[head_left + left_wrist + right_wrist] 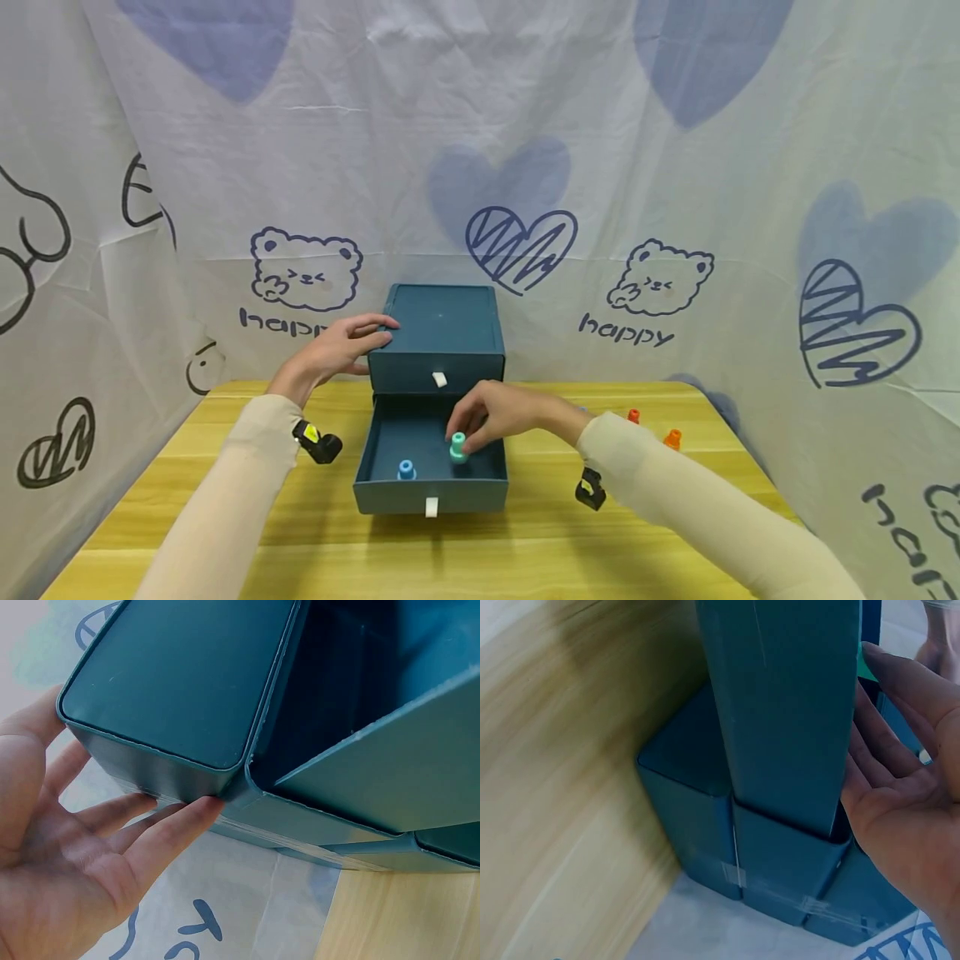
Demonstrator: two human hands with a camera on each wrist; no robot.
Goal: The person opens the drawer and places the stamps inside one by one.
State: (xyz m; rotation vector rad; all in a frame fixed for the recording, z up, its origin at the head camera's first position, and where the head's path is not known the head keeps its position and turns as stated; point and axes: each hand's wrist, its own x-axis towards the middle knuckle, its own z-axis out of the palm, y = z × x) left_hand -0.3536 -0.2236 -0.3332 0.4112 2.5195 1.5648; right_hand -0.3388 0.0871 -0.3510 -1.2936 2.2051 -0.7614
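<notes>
A dark teal drawer cabinet (442,321) stands on the table, one drawer (397,498) pulled out below its shut top drawer. My left hand (337,343) rests against the cabinet's upper left edge. In the left wrist view its extended fingers (176,836) touch the side wall. Inside the pulled-out drawer, my right hand (498,412) pinches a small mint-green peg (458,447) with a hollow top and wider base. A light blue peg (406,470) of similar shape stands near the drawer's front left. The drawer wall mostly hides the green peg in the right wrist view.
A red peg (634,416) and an orange peg (672,439) stand on the wooden table (315,533) beyond the right forearm. A bit of blue shows by the right wrist. White tabs mark both drawer fronts. A patterned cloth (420,100) hangs behind and at both sides.
</notes>
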